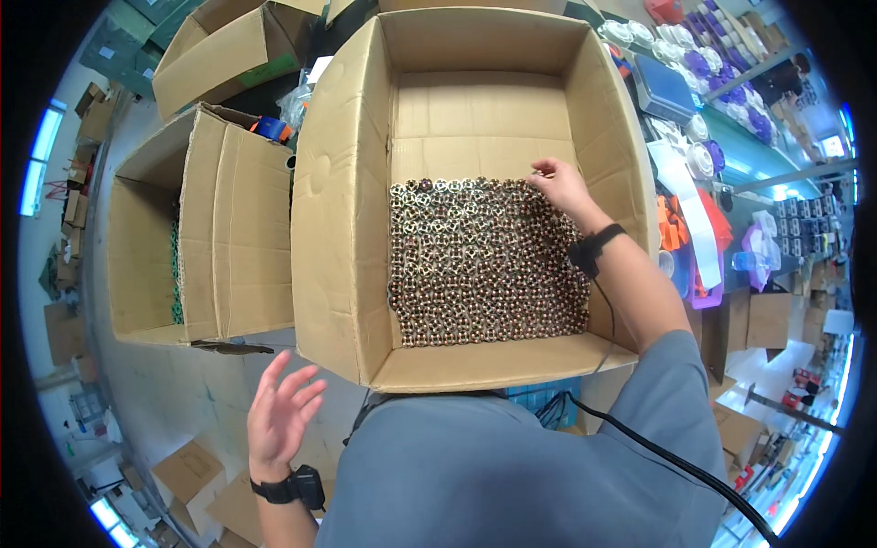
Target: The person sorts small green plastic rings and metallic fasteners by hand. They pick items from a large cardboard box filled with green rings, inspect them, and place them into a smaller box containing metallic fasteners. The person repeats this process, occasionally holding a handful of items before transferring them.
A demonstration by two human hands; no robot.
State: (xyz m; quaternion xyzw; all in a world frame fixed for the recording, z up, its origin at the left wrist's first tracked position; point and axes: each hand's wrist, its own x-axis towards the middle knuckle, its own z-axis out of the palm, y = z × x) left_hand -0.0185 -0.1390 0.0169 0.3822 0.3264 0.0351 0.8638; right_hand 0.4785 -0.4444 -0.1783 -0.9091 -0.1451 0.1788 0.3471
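Small round metal parts [475, 265] with openwork centres and coppery tints lie packed in tight rows across the bottom of a large open cardboard box [480, 365]. At the far right corner of the rows is my right hand [562, 189], inside the box. Its thumb and fingers are pinched together over the edge of the last row; whatever they hold is too small or hidden to make out. My left hand [281, 416] is outside the box, near its front left corner, with fingers spread and nothing in them.
A second cardboard box [242, 237] with green contents stands left of the large one. Another open carton [228, 55] is behind it. On the right are a blue-grey container [664, 89], white and purple parts and orange pieces. A black cable [658, 452] runs past my right side.
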